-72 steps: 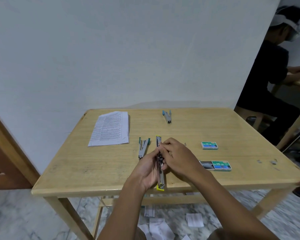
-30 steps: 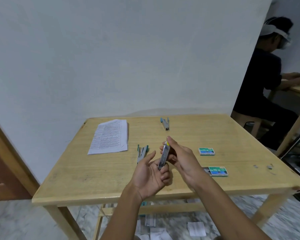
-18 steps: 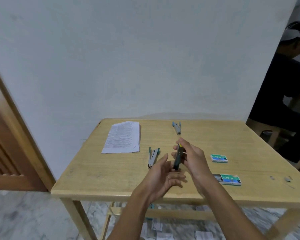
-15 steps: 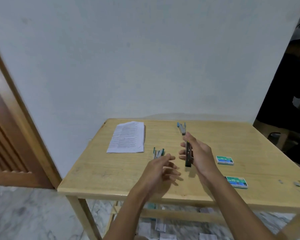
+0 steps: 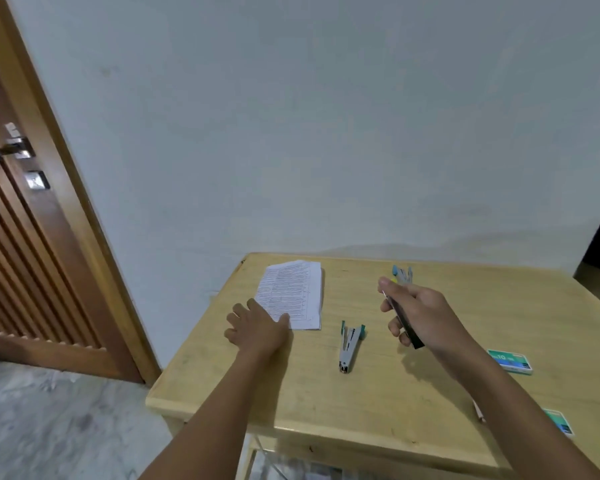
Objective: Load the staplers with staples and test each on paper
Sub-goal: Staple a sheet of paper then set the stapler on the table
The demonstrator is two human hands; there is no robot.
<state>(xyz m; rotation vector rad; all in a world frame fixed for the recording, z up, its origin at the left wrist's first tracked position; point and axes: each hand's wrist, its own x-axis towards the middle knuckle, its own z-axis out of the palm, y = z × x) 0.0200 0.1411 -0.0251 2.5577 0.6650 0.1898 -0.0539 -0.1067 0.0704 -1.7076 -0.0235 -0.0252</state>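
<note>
The right hand (image 5: 421,311), fingers curled, covers most of the dark, yellow-tipped stapler (image 5: 414,339) and the near end of the blue-tipped metal stapler (image 5: 401,273) behind. The left hand (image 5: 257,327) hides a corner of the white printed paper stack (image 5: 293,292); its print is illegibly small.

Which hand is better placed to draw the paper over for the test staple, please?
Left. The left hand lies flat on the near corner of the paper stack, while the right hand, away from it, is busy gripping the dark stapler.
</note>
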